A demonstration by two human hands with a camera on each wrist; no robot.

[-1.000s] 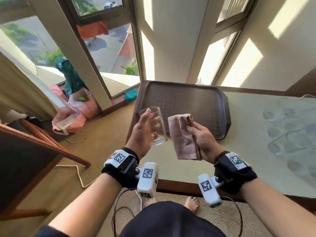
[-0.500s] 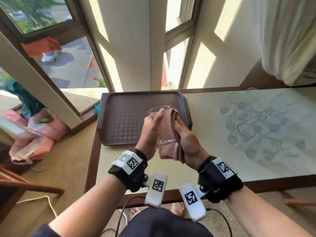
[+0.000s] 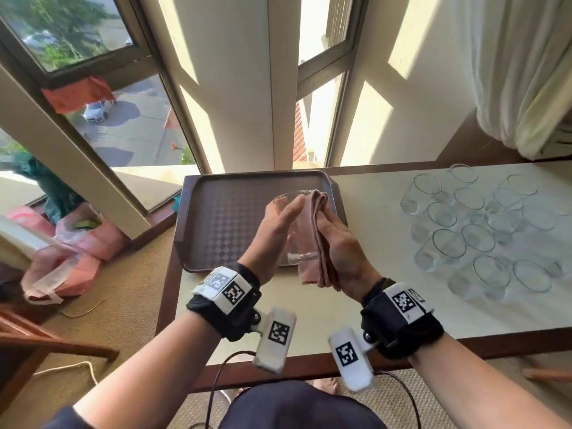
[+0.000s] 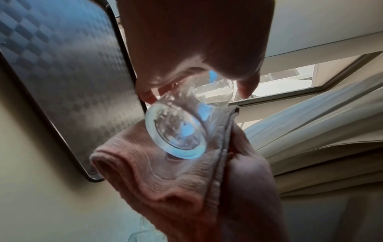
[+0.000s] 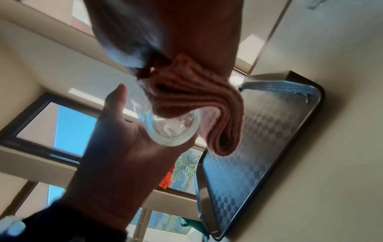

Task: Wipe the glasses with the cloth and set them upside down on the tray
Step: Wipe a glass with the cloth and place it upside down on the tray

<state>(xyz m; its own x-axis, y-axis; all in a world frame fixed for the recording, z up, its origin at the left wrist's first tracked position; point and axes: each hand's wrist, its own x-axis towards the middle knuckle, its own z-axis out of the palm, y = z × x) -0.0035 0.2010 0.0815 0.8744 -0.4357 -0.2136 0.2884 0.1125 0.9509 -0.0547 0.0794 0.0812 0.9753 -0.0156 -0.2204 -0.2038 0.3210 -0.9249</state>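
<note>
No readable text, brand name, number or sign shows in any of the three views. The only printed marks are black-and-white square code patterns on the white wrist units (image 3: 227, 287) and on the white camera housings (image 3: 275, 340) that hang below both wrists; they carry blocks only, no letters or digits. The tray (image 3: 223, 212) bears a plain checkered texture without any lettering. The glass (image 4: 176, 131) and the cloth (image 5: 196, 101) carry no label or tag that can be made out.
</note>
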